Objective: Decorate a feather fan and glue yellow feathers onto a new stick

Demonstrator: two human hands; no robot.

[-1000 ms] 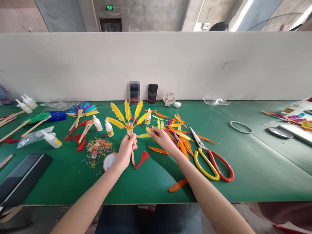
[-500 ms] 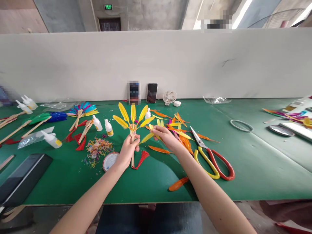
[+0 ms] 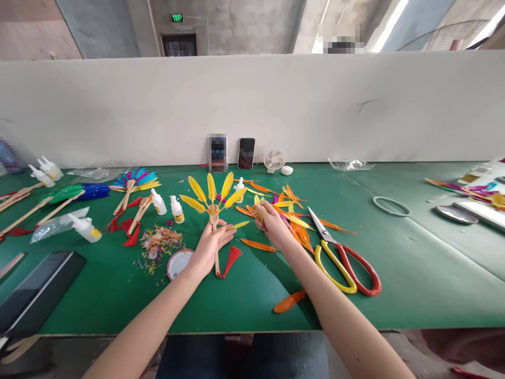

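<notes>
My left hand (image 3: 210, 243) holds a wooden stick (image 3: 216, 258) upright, with several yellow feathers (image 3: 212, 188) fanned out from its top. From the stick's lower end hangs a red tassel (image 3: 232, 259). Another yellow feather (image 3: 240, 225) points right from beside the fingers of that hand. Slightly to the right, my right hand (image 3: 272, 223) pinches small yellow feathers (image 3: 258, 206). Loose orange feathers (image 3: 258, 245) lie below and around it, and large scissors (image 3: 342, 260) with yellow and red handles rest to its right, blades pointing up and left.
White glue bottles (image 3: 177, 209) stand left of the feathers. Coloured scraps (image 3: 160, 242) lie beside a round lid (image 3: 179, 263). Finished-looking feather fans (image 3: 136, 181) are on the left. Two phones (image 3: 246, 153) and a small fan (image 3: 275, 159) stand at the back. A black box (image 3: 39, 292) is front left.
My right hand has moved slightly right, away from the stick, with yellow feathers in it. The fingers of my left hand have stretched out, and one feather stays beside them.
</notes>
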